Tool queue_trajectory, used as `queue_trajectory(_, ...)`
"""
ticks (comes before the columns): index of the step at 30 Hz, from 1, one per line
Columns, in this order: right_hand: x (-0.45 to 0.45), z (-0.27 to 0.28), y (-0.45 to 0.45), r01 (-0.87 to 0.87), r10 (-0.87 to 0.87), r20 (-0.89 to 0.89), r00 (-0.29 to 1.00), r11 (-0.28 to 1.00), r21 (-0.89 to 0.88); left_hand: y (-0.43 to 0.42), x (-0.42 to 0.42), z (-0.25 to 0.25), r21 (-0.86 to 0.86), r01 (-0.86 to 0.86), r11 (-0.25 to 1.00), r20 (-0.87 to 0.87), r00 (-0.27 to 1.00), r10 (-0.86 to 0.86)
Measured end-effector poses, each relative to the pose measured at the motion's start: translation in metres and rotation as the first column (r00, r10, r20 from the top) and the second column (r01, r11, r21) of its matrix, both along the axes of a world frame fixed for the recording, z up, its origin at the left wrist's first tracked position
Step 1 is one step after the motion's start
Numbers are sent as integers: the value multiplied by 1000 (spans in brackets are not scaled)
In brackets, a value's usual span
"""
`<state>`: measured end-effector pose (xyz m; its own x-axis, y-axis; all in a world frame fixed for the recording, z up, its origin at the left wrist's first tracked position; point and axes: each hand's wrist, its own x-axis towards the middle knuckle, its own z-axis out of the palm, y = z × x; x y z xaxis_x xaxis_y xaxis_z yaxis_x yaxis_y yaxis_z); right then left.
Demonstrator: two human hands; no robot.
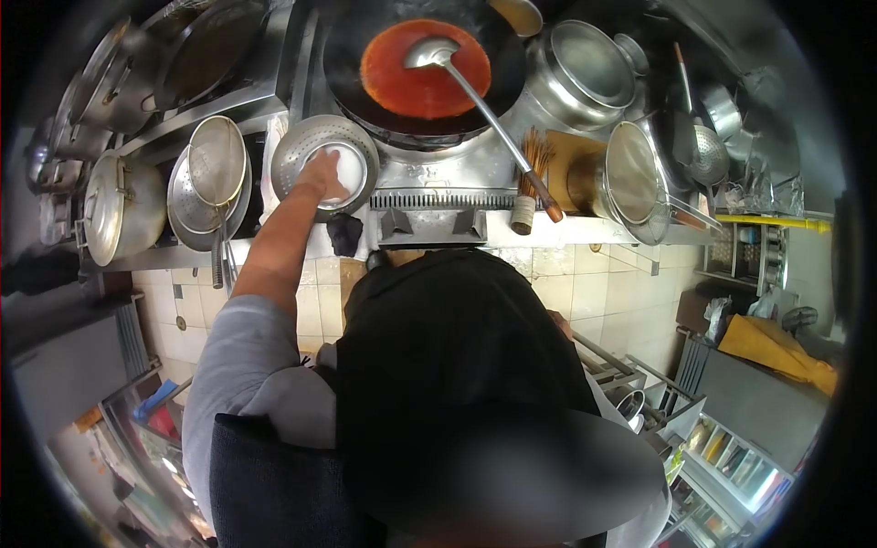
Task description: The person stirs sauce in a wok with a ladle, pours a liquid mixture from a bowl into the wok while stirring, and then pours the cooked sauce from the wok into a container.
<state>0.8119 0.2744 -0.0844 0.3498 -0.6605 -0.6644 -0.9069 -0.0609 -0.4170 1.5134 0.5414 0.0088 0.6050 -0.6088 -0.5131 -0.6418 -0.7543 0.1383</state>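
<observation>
My left hand (320,179) reaches into a small metal bowl (360,164) of white powder-like stuff (348,168). Its thumb stands apart from the fingers, and the fingertips are partly hidden. That bowl rests inside a larger perforated metal colander (294,146). Of my right hand (559,324), only a small patch shows beside the black apron (457,338); its fingers cannot be made out. Ahead, a black wok (343,82) holds red sauce (388,68). A long-handled ladle (434,52) lies with its bowl in the sauce and its wooden handle end over the counter.
Left stand a strainer (217,160) and a lidded pot (117,210). A black cloth (344,235) lies below the colander. To the right are a bundle of thin sticks (533,169), a lidded metal pot (585,68), another strainer (632,173) and a skimmer (709,155).
</observation>
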Motion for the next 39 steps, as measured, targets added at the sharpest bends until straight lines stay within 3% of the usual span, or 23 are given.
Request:
queue_trajectory(2,-13,-15,7,24,-28,86,996,998,54,1,-2,4,-13,-13,1000,7,1000,13)
queue_trajectory(4,-26,-28,19,-77,88,48,995,977,-200,1,-4,3,-3,-16,1000,15,1000,16)
queue_trajectory(6,-34,-42,16,-94,89,-52,995,988,-123,6,-5,-11,10,-18,1000,20,1000,17)
queue_trajectory(8,-58,-76,8,-106,99,-153,983,993,-41,16,-3,-36,-157,7,988,87,996,6)
queue_trajectory(10,-101,-127,8,-37,37,12,999,998,-42,17,0,-38,-172,21,985,71,997,-9)
queue_trajectory(14,-108,-133,13,-138,155,104,982,979,-149,29,12,-62,-307,-9,952,48,999,25)
queue_trajectory(15,-89,-124,10,273,-279,64,958,958,87,29,11,-56,-308,-4,951,52,998,21)
queue_trajectory(16,-76,-112,11,635,-643,-74,762,719,283,31,9,-45,-331,-76,941,13,996,85)
queue_trajectory(17,-73,-97,17,637,-644,-79,761,717,283,36,3,-36,-347,-152,925,-32,988,151)
queue_trajectory(19,-68,-79,26,261,-263,11,965,962,84,36,-4,-17,-408,-219,886,-49,975,218)
queue_trajectory(21,-69,-81,26,297,-308,54,950,944,144,38,-2,-16,-462,-281,841,-71,957,281)
queue_trajectory(23,-79,-95,23,325,-348,94,933,925,196,40,14,-29,-383,-133,914,-53,991,122)
queue_trajectory(25,-90,-117,16,5,-7,109,994,1000,10,31,-4,-6,-311,-109,944,1,993,115)
queue_trajectory(26,-86,-115,13,0,-1,108,994,1000,7,24,-12,6,-233,-80,969,58,994,96)
queue_trajectory(27,-83,-115,14,252,-298,185,936,939,234,18,-14,9,-235,-84,968,56,993,100)
queue_trajectory(28,-82,-114,14,448,-577,185,795,766,461,12,-17,11,-147,-93,985,36,994,100)
queue_trajectory(29,-77,-115,9,449,-577,184,796,766,459,8,-17,11,-59,-98,993,16,995,99)
queue_trajectory(30,-76,-124,0,166,-191,171,966,974,153,5,-14,6,-60,-96,994,12,995,96)
queue_trajectory(31,-68,-106,0,-196,200,14,980,972,-130,2,-16,-6,-102,-103,989,53,993,108)
queue_trajectory(34,-1,0,4,94,-103,65,993,986,136,-4,-16,-7,-127,-103,987,101,988,116)
queue_trajectory(37,8,8,-4,-4,-11,115,993,992,129,-6,-17,-2,-107,-99,989,90,990,109)
queue_trajectory(39,19,18,-6,36,-49,97,994,991,132,-8,-16,-4,-107,-99,989,78,991,108)
